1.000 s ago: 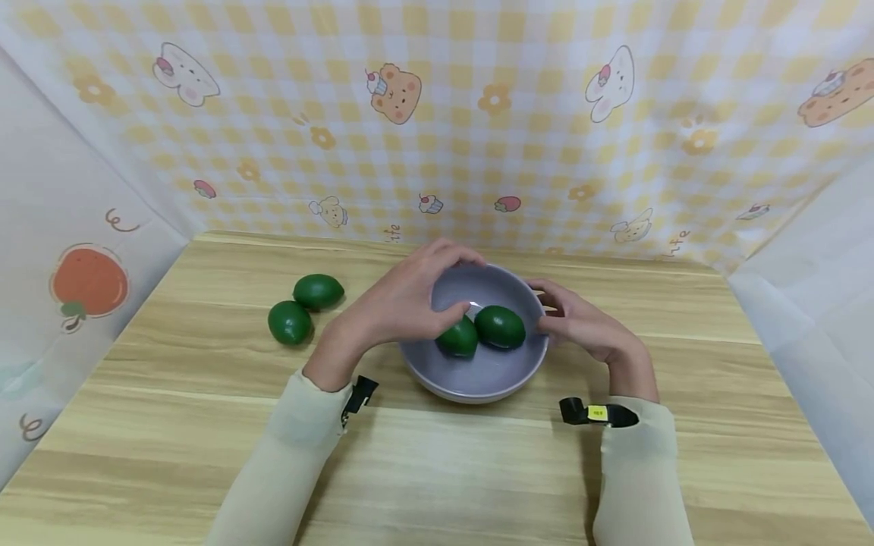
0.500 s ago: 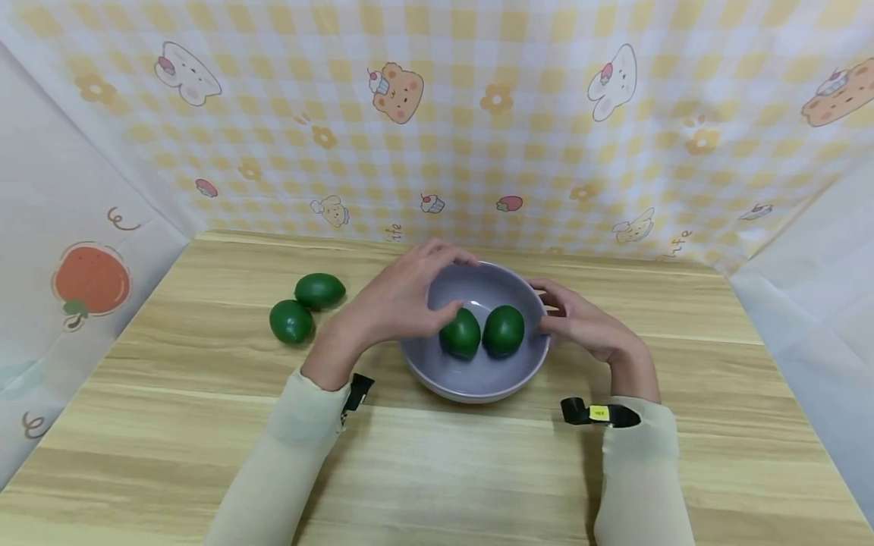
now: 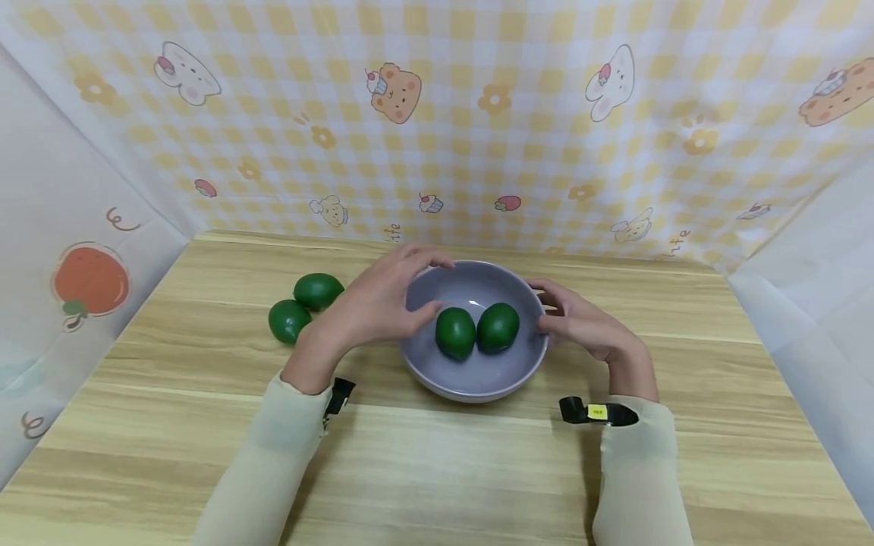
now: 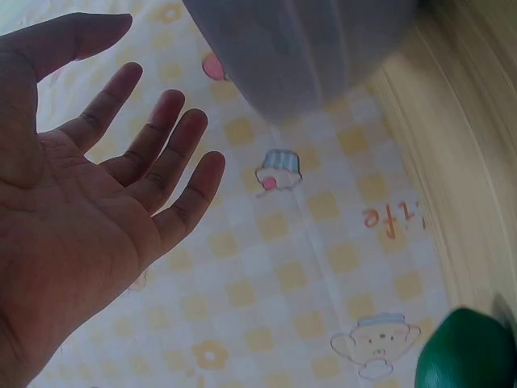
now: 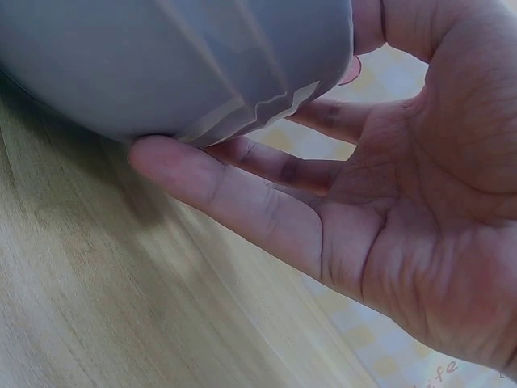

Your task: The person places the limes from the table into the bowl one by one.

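Observation:
A grey-purple bowl [image 3: 478, 383] stands on the wooden table. Inside it, two dark green limes [image 3: 455, 334] lie side by side. My right hand [image 3: 580, 322] grips the bowl's right side, thumb at the rim and fingertips [image 5: 174, 162] against the lower outer wall. At the left rim hovers my left hand [image 3: 372, 303], holding nothing. In the left wrist view its fingers [image 4: 182, 153] are spread and loosely bent, apart from the bowl wall [image 4: 299, 56]. Beyond the left wrist, a lime [image 3: 289, 321] and another lime [image 3: 317, 291] lie together on the table.
The wooden table [image 3: 437, 478] reaches back to a yellow-and-white checked cloth [image 3: 451, 152] with cartoon prints. White cloth [image 3: 55, 152] hangs at the left, and a pale sheet [image 3: 812, 303] covers the right side.
My left hand has drawn back leftward from over the bowl. The limes inside it have rolled and turned slightly. My right hand has stayed on the bowl's right side.

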A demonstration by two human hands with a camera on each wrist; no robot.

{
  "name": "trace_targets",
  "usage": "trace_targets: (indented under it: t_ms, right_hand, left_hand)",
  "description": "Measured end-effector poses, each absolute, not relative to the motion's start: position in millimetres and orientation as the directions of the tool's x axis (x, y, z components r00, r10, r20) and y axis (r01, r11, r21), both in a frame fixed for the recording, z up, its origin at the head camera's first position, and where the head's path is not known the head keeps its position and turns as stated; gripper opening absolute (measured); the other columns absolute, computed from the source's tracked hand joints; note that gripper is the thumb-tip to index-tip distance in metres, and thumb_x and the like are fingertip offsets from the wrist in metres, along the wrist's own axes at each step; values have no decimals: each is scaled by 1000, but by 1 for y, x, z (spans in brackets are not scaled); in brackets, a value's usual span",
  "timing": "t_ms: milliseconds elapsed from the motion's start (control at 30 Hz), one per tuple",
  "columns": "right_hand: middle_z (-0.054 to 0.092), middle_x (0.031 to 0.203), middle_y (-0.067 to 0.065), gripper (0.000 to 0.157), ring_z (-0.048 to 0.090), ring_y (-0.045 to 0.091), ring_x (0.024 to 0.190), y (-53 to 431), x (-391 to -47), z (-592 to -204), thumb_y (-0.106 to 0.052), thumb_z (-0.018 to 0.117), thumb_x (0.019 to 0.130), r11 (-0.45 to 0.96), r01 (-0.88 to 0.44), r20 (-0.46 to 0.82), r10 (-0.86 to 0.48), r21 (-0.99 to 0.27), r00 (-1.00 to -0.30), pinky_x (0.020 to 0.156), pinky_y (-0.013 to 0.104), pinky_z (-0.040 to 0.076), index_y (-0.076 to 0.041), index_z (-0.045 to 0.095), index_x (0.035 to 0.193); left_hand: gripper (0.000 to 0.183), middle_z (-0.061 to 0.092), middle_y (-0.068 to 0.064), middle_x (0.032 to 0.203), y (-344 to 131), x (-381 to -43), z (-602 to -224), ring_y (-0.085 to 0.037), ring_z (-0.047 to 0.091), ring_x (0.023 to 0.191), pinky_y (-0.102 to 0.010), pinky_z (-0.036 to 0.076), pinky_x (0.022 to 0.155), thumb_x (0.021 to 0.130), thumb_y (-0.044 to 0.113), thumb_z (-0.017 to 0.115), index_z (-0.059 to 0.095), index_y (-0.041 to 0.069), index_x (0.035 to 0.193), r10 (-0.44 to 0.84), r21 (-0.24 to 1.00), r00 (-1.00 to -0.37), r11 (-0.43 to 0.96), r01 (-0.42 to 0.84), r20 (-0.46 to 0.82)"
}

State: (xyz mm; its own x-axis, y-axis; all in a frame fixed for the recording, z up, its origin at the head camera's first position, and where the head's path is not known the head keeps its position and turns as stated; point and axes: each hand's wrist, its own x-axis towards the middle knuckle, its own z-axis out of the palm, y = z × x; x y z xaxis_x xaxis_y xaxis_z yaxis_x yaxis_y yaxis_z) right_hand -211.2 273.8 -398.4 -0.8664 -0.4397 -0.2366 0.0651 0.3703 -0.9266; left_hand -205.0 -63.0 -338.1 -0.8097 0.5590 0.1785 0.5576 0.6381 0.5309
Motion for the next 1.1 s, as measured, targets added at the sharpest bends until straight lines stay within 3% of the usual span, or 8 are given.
trace_targets:
  t_ms: [300,1100]
  right_hand:
    - [46,156,28,69,63,38,121,273,-211,-398,-2,55,94,375,59,-234,-440,-925,-867,88,41,63,-11,38,161]
    - [46,156,29,70,64,39,121,273,-210,-399,-2,57,95,368,54,-227,-445,-928,-866,90,44,63,-11,38,161]
  left_hand:
    - [49,57,-2,152,-78,-203,-341,-27,51,144,-55,45,118,94,25,79,63,23,140,511,512,-842,685,519,172]
    - [47,57,-2,149,-90,-203,-347,-30,53,141,-58,40,120,95,27,77,64,22,140,499,456,-847,721,522,181]
